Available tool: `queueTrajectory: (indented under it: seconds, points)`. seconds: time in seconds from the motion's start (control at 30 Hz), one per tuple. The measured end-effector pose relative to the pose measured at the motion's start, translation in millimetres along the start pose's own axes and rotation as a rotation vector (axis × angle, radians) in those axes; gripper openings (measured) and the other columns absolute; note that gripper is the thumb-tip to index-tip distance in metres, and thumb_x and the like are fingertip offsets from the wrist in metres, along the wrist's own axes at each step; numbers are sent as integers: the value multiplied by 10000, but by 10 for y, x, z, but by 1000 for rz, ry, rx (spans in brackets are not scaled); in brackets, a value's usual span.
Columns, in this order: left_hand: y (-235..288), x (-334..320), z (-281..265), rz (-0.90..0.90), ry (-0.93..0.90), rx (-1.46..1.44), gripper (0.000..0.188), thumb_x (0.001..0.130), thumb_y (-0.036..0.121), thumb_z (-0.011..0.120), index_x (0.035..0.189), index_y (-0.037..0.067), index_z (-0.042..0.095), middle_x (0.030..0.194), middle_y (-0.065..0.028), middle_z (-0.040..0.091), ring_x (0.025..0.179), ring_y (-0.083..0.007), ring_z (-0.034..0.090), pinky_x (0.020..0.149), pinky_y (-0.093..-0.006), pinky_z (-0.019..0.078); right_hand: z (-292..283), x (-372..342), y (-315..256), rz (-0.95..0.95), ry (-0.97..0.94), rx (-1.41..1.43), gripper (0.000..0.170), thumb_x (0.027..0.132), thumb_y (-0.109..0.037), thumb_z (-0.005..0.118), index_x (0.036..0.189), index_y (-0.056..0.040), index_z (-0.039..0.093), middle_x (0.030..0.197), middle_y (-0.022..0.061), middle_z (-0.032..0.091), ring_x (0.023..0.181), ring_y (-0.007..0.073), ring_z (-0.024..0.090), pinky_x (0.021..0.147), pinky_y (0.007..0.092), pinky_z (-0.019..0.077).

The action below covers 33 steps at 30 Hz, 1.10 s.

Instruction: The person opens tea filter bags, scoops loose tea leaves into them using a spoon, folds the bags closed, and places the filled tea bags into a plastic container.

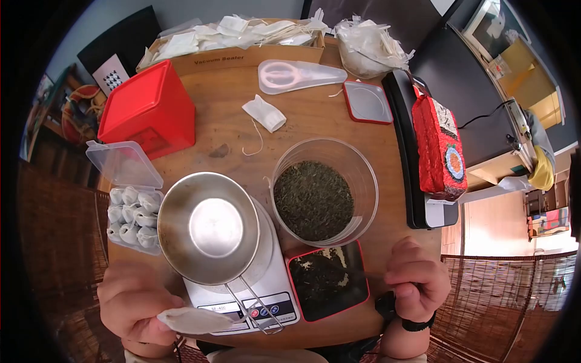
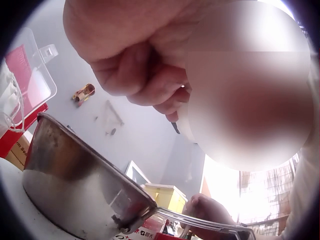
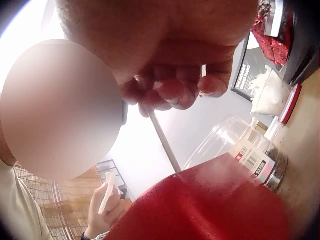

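My left hand (image 1: 136, 305) pinches a small white empty-looking tea bag (image 1: 196, 320) by its end, over the front of a white digital scale (image 1: 206, 295). A steel pan (image 1: 178, 248) rests on the scale, its wire handle pointing toward me. At the right, my right hand (image 1: 417, 279) pinches a thin straight handle (image 3: 162, 140), fingers curled. That handle runs down to a red-sided tin (image 3: 215, 200) holding dark loose tea; its far end is hidden behind the tin's wall in the right wrist view. Behind the tin stands a clear round tub (image 1: 365, 206) of tea leaves.
At the left, a clear box (image 1: 124, 160) with filled bags stands by a red canister (image 1: 142, 103). Farther back lie a single tea bag (image 1: 264, 113), cased scissors (image 1: 299, 77) and a tin lid (image 1: 368, 103). A red foil pack (image 1: 437, 148) lies on a black device (image 1: 411, 199).
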<state>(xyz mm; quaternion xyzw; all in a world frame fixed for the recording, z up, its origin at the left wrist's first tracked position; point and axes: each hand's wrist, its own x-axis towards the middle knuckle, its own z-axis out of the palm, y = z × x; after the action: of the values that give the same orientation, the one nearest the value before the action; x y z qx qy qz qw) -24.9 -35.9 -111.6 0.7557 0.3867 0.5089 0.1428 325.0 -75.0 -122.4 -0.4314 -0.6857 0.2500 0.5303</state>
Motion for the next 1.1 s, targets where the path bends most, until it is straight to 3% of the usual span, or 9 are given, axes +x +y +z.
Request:
queueTrajectory:
  seconds: [0.17,0.4,0.57,0.63,0.9,1.1]
  points:
    - [-12,39,38,18,-27,6,338,923,436,734,801,122,699,602,38,622,517,-157,550,559,-319,422,41,-12,-10,-13,-3,-23,300,997,-361,653,903,-76,659,750,47,680,633,217,625,667,379,448]
    - [-36,107,72,72,-119,-22,282,916,386,748,840,115,725,593,28,614,475,-141,560,458,-288,387,36,-44,-8,7,88,5,342,1015,-396,623,892,-77,631,686,28,633,601,205,597,699,388,457]
    - [0,94,62,78,-218,-63,215,921,331,741,866,123,748,641,31,617,490,-139,578,445,-284,408,34,-83,44,103,65,109,318,1022,-343,615,867,-66,613,702,49,636,608,199,568,703,383,455]
    - [47,40,18,-24,-299,5,321,892,417,754,744,143,679,670,19,603,629,-161,563,613,-318,433,3,-86,59,142,47,134,303,1027,-321,606,874,-60,613,719,53,636,617,189,553,693,374,452]
    - [22,101,50,56,-362,-33,172,794,284,845,843,138,768,800,10,574,624,-155,549,571,-299,402,-17,-60,104,256,-17,273,252,1048,-228,557,931,-9,604,784,61,631,647,121,522,631,280,426]
    - [-27,98,74,111,-404,-41,204,730,237,852,883,118,789,831,0,514,617,-157,524,545,-311,379,-2,-46,120,315,-48,310,224,1042,-192,567,958,13,606,805,79,639,638,94,543,595,253,443]
